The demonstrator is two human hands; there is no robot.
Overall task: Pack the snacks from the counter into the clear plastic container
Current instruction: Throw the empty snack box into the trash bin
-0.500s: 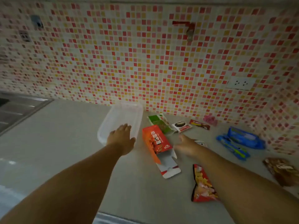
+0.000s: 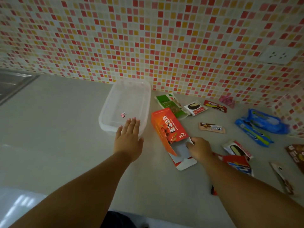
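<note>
The clear plastic container (image 2: 115, 102) lies open on the grey counter against the tiled wall, with a small pink binder clip (image 2: 123, 114) inside. My left hand (image 2: 129, 137) rests flat, fingers together, on its near right corner. An orange carton (image 2: 167, 127) lies to its right with its end flaps open. My right hand (image 2: 198, 148) touches that open end, fingers curled at the flap. Whether it grips the flap is unclear. Loose snacks lie to the right: a green packet (image 2: 171, 104), a choco pie (image 2: 195, 108), a red bar (image 2: 215, 105), a brown sachet (image 2: 211, 127).
Blue biscuit packs (image 2: 259, 125) sit by the right wall corner. A white pie wrapper (image 2: 236, 149), a red bag (image 2: 238, 164) and brown packets (image 2: 296, 155) lie near my right forearm. A steel sink (image 2: 11, 83) is at far left. A wall socket (image 2: 278, 55) is upper right.
The view has come closer and lower. My right hand has drawn back from the carton's far side to its open near end. My left hand stays at the container's near edge.
</note>
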